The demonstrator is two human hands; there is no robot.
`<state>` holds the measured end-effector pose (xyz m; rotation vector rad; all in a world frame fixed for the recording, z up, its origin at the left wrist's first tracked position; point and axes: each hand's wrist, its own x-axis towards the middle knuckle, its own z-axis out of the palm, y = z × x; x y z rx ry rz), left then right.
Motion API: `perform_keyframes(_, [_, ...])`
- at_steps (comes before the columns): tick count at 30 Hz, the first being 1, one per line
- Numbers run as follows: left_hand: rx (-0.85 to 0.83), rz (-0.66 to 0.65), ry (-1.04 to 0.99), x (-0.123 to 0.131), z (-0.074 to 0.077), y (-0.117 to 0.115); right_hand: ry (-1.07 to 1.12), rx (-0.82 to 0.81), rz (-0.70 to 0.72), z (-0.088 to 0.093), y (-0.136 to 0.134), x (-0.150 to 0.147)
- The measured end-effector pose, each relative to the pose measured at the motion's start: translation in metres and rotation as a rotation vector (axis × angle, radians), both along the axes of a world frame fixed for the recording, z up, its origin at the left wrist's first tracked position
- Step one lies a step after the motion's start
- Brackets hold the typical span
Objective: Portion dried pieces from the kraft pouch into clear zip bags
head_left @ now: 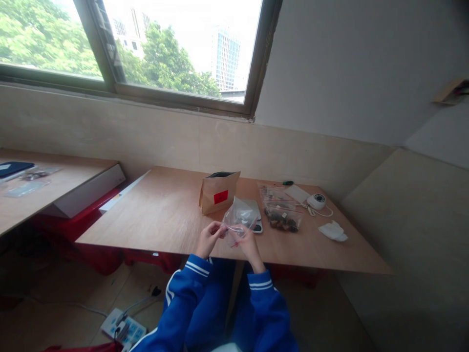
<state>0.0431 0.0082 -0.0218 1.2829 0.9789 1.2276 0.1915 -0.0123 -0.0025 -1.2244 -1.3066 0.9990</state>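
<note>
Both my hands hold a clear plastic zip bag (pixel 240 215) above the table's front edge. My left hand (pixel 209 237) pinches its left side, and my right hand (pixel 249 243) grips the lower right side near a red strip. Behind the bag lies a flat white device like a small scale (pixel 258 226), partly covered from view. A brown paper pouch (pixel 210 194) with a red label stands upright just beyond my left hand, its top open. To the right of my hands are clear zip bags (pixel 282 217) with dark brown pieces inside.
A white dome camera (pixel 315 201) with a cable, a white card (pixel 296 193), a green-handled tool (pixel 288 183) and a crumpled tissue (pixel 333 231) are on the table's right side. A power strip (pixel 124 328) lies on the floor at left. Another table (pixel 73 178) stands at left.
</note>
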Motion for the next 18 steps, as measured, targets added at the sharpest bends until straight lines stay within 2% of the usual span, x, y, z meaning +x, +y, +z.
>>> perform_keyframes(6, [-0.003, -0.015, 0.013, -0.001, -0.005, 0.003, 0.018, 0.033, 0.012, -0.004, 0.000, 0.003])
perform_keyframes(9, [-0.018, 0.023, 0.032, -0.005, -0.011, 0.007, 0.035, 0.054, -0.068, -0.007, 0.003, 0.013])
perform_keyframes(11, [-0.038, 0.071, 0.057, -0.012, -0.019, 0.009, 0.006, 0.065, -0.144, -0.002, 0.010, 0.025])
perform_keyframes(13, [-0.064, 0.125, 0.092, -0.022, -0.029, 0.011, -0.070, 0.131, -0.231, 0.013, 0.022, 0.035])
perform_keyframes(15, [-0.088, 0.173, 0.134, -0.032, -0.040, 0.010, -0.177, 0.268, -0.298, 0.038, 0.041, 0.040])
perform_keyframes(18, [-0.103, 0.224, 0.198, -0.043, -0.055, 0.008, -0.326, 0.468, -0.227, 0.087, 0.076, 0.028])
